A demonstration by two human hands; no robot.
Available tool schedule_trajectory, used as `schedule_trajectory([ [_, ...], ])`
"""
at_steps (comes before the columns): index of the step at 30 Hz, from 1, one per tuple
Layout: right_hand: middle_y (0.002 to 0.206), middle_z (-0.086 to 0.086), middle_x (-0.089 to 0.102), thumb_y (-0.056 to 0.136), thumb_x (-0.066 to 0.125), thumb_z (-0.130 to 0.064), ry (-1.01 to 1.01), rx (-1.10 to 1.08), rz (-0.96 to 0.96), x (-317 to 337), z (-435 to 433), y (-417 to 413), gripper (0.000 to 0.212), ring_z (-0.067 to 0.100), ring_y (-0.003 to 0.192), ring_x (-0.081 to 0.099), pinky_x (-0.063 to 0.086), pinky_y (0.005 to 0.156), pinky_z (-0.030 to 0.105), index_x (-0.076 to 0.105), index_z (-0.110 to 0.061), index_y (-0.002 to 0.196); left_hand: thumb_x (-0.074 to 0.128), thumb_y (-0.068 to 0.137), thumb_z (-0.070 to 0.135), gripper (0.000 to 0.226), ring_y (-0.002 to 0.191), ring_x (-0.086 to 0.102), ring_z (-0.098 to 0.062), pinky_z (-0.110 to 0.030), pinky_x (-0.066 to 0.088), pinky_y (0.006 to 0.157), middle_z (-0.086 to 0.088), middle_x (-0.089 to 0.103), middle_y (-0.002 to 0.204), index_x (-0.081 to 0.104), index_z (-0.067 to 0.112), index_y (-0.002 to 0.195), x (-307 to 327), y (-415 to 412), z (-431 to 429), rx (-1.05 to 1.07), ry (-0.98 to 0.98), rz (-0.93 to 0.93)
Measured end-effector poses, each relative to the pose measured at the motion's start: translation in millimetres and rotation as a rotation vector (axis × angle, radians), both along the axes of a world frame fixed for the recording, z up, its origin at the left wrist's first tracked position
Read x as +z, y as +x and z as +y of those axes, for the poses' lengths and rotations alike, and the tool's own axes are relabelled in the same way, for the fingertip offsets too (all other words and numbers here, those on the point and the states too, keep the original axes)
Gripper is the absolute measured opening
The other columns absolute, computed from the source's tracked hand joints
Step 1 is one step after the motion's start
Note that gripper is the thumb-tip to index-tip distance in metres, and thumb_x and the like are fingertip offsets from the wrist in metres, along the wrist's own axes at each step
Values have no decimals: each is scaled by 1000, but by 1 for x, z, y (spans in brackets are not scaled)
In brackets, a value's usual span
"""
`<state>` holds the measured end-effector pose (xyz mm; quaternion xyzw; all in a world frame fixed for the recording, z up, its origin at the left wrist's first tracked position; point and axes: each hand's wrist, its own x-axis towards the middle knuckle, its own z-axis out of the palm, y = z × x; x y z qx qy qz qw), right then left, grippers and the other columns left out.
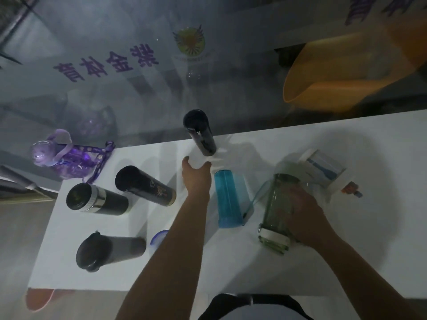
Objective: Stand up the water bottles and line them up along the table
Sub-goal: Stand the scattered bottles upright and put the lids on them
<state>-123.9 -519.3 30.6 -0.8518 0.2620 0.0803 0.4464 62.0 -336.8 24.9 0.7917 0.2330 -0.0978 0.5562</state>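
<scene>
On the white table (231, 262), my left hand (196, 176) is open with fingers apart, just short of a black bottle (201, 135) standing at the far edge. My right hand (302, 211) grips a green see-through bottle (277, 204) that lies with its white-ringed cap toward me. Between my hands lies a blue bottle (228, 199). Three dark bottles appear upright on the left: a steel-banded one (97, 200), one with gold print (145, 185) and a grey one (108, 250). At the back right, a clear bottle with white ends (323, 172) lies tilted.
A purple bottle with a strap (57, 158) sits at the table's far left corner. My left arm partly hides a blue ring (158, 236). A small orange and blue piece (351, 191) lies at the right. Behind the table, a glass wall (138, 88) shows an orange tub (335, 75).
</scene>
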Motion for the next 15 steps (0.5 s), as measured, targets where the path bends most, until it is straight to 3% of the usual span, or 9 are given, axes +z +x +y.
schedule_trajectory([
  [2,113,-4,61,75,67,-40,-35,8,4,0,8,-14,45,22,103,59,50,88,44,56,-31,118,67,87,28,73,119,51,-22,-24,47,93,5,42,143,28,28,149,2,-30,1,-120,55,15],
  [5,130,6,56,80,65,-46,-130,29,11,-1,24,-38,55,28,117,52,43,100,47,54,-20,128,69,82,39,79,126,49,-28,-47,49,99,-3,40,147,27,31,147,-4,-72,6,-319,157,94],
  [8,136,7,52,81,66,-44,-133,28,48,2,40,-61,58,30,122,49,40,102,48,51,-19,132,72,76,46,84,123,48,-29,-46,44,100,-5,45,134,29,25,145,-9,-109,15,-453,261,103],
  [10,133,6,53,77,66,-51,-143,22,53,5,49,-77,62,28,118,53,44,99,51,52,-21,130,74,69,53,88,118,49,-28,-49,45,99,-3,47,127,31,25,141,-15,-125,24,-483,256,114],
  [12,128,6,56,77,69,-44,-182,9,22,9,57,-94,58,28,113,56,46,95,51,55,-18,126,74,65,59,98,120,48,-31,-52,44,100,-7,44,132,28,25,144,-23,-136,32,-452,200,175],
  [15,134,4,53,82,68,-36,-278,19,49,25,66,-117,53,27,123,50,40,103,48,51,-21,130,76,64,60,109,126,44,-34,-53,42,102,-12,39,141,20,22,150,-35,-149,36,-393,129,247],
])
